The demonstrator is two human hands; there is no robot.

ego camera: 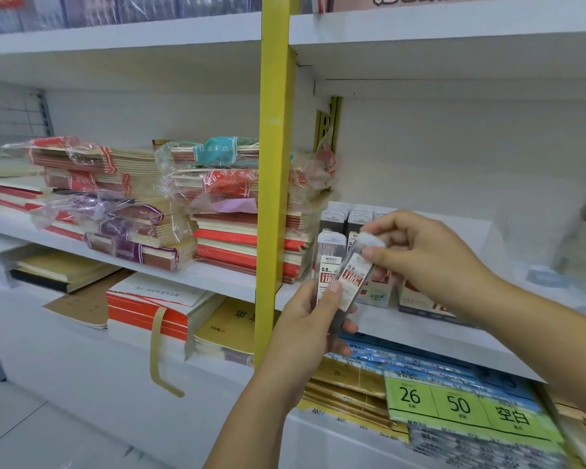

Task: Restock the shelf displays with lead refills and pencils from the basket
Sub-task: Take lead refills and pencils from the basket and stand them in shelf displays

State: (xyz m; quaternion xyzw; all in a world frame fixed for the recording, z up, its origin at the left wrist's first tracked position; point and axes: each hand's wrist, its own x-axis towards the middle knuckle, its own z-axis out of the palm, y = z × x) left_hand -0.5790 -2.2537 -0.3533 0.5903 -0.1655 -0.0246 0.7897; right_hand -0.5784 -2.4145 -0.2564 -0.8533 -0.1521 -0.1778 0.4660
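Head view. Two hands work before the middle shelf [420,336], right of one yellow upright [273,164]. The left hand [305,328] grips two items: an upright refill case [330,262] and a tilted refill case [354,280]. The right hand [427,257] pinches the tilted refill case's white cap. Just behind, a display box [351,216] on the shelf shows three rows of similar cases. Wrapped notebook stacks [224,214] occupy the left bay.

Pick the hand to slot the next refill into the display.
Likely right. The right hand pinches the cap of the tilted refill, just before the refill display; the left hand grips the upright refill lower down.
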